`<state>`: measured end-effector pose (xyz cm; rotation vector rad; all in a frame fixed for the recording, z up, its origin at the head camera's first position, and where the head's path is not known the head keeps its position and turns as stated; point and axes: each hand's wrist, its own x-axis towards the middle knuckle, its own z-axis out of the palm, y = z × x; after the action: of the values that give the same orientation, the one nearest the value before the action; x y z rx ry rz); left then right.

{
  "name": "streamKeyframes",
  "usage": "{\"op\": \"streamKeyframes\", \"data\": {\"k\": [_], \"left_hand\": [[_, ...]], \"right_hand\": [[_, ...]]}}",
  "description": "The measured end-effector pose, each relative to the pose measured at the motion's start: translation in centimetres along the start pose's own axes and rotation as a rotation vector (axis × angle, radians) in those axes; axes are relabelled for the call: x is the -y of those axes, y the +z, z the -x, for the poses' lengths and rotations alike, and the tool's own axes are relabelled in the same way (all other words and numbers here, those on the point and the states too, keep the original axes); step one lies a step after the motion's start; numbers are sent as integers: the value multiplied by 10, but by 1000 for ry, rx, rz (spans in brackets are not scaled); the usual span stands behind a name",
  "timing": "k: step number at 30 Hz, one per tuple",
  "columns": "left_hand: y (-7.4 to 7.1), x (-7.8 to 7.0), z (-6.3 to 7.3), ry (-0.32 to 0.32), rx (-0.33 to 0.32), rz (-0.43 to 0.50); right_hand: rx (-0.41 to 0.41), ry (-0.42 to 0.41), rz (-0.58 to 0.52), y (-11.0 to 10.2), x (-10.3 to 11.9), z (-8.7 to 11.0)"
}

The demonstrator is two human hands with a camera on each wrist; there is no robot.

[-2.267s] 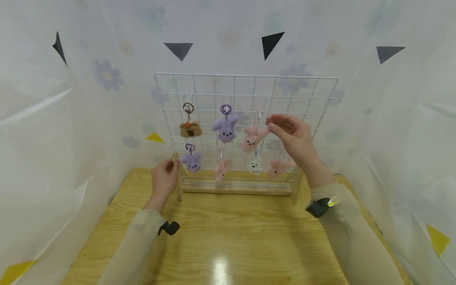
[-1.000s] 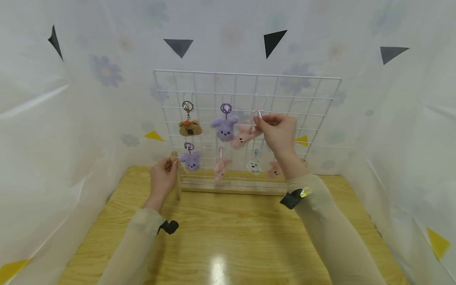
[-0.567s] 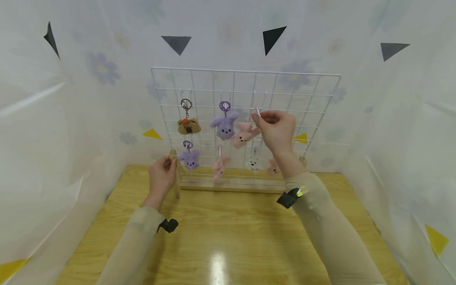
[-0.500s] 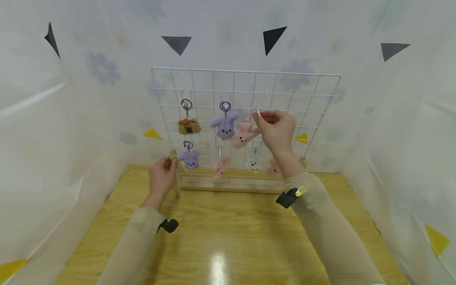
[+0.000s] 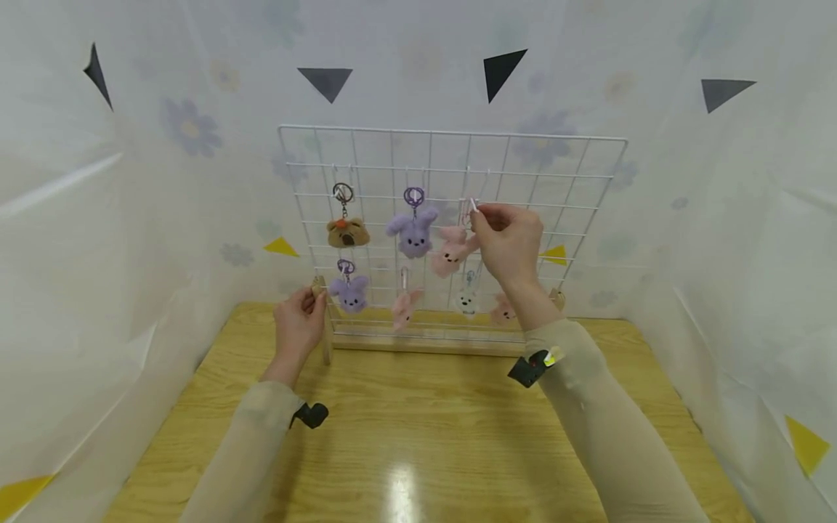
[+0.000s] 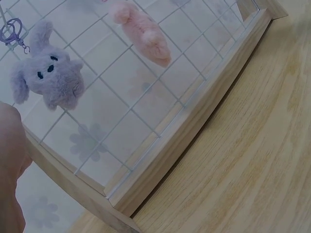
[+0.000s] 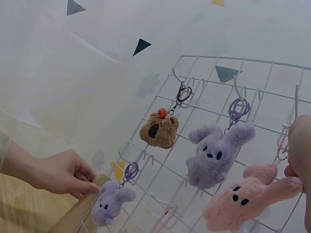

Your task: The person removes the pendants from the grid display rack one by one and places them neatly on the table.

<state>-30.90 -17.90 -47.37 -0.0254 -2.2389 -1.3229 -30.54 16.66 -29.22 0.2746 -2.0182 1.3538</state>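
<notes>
My right hand (image 5: 510, 236) pinches with thumb and fingertips at the end of a white hook (image 5: 474, 205) in the grid's upper row. On that hook hangs a pink plush rabbit keychain (image 5: 453, 250), its pink chain just left of the fingertips and one ear against the hand. My left hand (image 5: 299, 319) grips the top of the wooden post (image 5: 327, 349) at the rack's left side. The white wire grid (image 5: 451, 133) stands upright between the posts. Close beside the left hand hangs a small purple plush keychain (image 6: 51, 75).
Also on the grid are a brown bear keychain (image 7: 159, 132), a larger purple plush (image 5: 415, 236), a white plush (image 5: 466, 301) and two more pink plushes, one the lower pink plush (image 5: 405, 309). The rack stands on a wood-grain table (image 5: 392, 414) before a flowered curtain (image 5: 222, 58).
My right hand has come left from beside the pink rabbit's ear to the hook. The rabbit swung left, then slightly back right. The left hand has stayed on the post.
</notes>
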Motion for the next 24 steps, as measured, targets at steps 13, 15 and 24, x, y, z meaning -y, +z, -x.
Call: {"op": "streamKeyframes", "data": {"k": [13, 15, 24], "left_hand": [[0, 0, 0, 15, -3, 3], [0, 0, 0, 23, -6, 7], [0, 0, 1, 8, 0, 5]], "right_hand": [[188, 147, -233, -16, 7, -5], [204, 151, -245, -18, 9, -6], [196, 102, -223, -25, 11, -9]]}}
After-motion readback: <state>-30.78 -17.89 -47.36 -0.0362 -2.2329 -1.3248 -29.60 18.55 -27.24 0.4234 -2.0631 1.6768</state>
